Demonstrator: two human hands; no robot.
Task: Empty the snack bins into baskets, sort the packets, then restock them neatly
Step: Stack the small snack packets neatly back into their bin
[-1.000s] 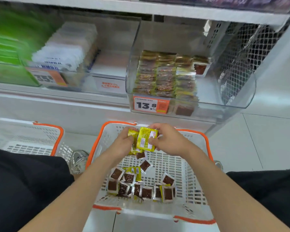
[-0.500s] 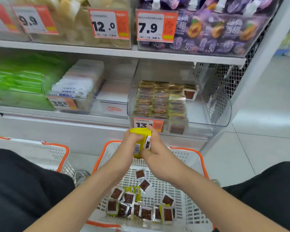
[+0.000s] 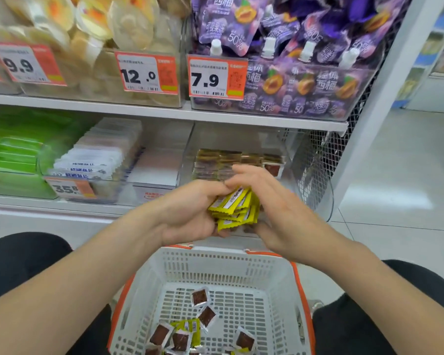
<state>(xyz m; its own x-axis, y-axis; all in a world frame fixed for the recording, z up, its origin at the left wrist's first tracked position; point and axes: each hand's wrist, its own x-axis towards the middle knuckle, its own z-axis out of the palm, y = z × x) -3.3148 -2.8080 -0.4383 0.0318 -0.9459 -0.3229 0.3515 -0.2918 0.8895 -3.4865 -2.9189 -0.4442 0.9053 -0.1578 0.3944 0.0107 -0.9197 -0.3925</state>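
Both hands are together on one stack of yellow packets [image 3: 235, 208]. The left hand [image 3: 190, 208] has its fingers curled under the stack with the thumb on top, and the right hand [image 3: 274, 208] is cupped against the other side. The right fingers are blurred, so I can't tell if it's really gripping or just patting the edges square. My guess is the stack is held on edge like a deck of cards so it can go in as one tidy row. It's up right in front of the clear bin [image 3: 315, 180] on the lower shelf [image 3: 164, 112], which already has neat rows lined up at the back and open room at the front, so this looks like the restock part. The white basket [image 3: 215, 262] with the orange rim sits on the floor between the person's knees, right under the hands, and a handful of loose packets [image 3: 200, 297] are waiting at the bottom, some brown side up and a few yellow. Around it are a bin of white packets [image 3: 98, 155] and green packs [image 3: 10, 149] to the left, purple pouches [image 3: 305, 80] above with price tags [image 3: 215, 78], a mesh panel [image 3: 318, 149] at the shelf end, and pale tiled floor [image 3: 395, 175] off right.
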